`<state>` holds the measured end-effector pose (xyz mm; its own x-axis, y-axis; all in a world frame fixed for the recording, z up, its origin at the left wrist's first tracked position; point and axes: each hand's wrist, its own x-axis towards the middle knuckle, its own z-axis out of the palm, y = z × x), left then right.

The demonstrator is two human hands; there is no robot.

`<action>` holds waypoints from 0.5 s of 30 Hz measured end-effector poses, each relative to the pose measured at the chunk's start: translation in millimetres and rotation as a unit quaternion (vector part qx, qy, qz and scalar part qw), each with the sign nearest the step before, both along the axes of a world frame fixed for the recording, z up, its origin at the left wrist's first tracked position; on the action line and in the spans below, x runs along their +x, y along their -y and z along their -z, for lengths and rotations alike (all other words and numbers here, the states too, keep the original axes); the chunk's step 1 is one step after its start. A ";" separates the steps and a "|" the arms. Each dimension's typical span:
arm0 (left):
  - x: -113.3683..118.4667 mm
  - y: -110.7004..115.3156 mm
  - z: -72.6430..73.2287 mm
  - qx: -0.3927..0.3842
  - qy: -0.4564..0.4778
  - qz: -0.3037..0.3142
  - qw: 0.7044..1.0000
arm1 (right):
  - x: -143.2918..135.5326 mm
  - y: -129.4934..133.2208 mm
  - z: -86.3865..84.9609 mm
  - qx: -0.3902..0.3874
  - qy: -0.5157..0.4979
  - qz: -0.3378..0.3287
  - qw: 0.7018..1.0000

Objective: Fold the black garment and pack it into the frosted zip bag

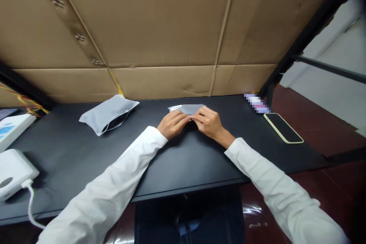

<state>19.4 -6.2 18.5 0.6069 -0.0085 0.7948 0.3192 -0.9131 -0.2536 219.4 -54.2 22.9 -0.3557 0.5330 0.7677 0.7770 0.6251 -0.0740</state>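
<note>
A flat, translucent grey plastic bag point(192, 108) with a small white label at its left end lies at the middle of the black table, partly hidden behind my fingers. My left hand point(173, 124) is closed on its near edge from the left. From the right, my right hand point(208, 122) pinches the same edge. The fingertips of both hands almost meet there. To the left lies a frosted zip bag point(110, 111), its mouth gaping toward the right and near side; neither hand touches it.
A cardboard wall point(160, 34) closes off the back of the black table point(183, 169). At the right edge lies a phone in a pale case point(283, 127), beside a blurred-out packet point(257, 103). On the left are a white charger with a cable point(17, 171) and a white box point(15, 129).
</note>
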 end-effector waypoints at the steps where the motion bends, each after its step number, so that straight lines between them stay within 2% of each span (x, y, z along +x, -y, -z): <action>1: 0.8 0.9 0.0 -0.003 0.003 -0.002 1.000 | 0.0 0.3 0.1 0.003 0.000 0.000 1.000; 9: 8.0 7.4 -1.8 -0.045 -0.037 -0.042 0.997 | 2.2 -1.0 5.0 0.007 0.003 -0.001 1.000; 15: 11.3 14.0 -6.9 -0.030 -0.115 -0.103 0.988 | 1.2 0.5 4.2 0.004 0.012 0.001 1.000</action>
<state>30.7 -20.3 25.3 0.7551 0.1759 0.6316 0.4398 -0.8503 -0.2890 220.6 -54.8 18.7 -0.3736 0.5274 0.7631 0.7793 0.6246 -0.0501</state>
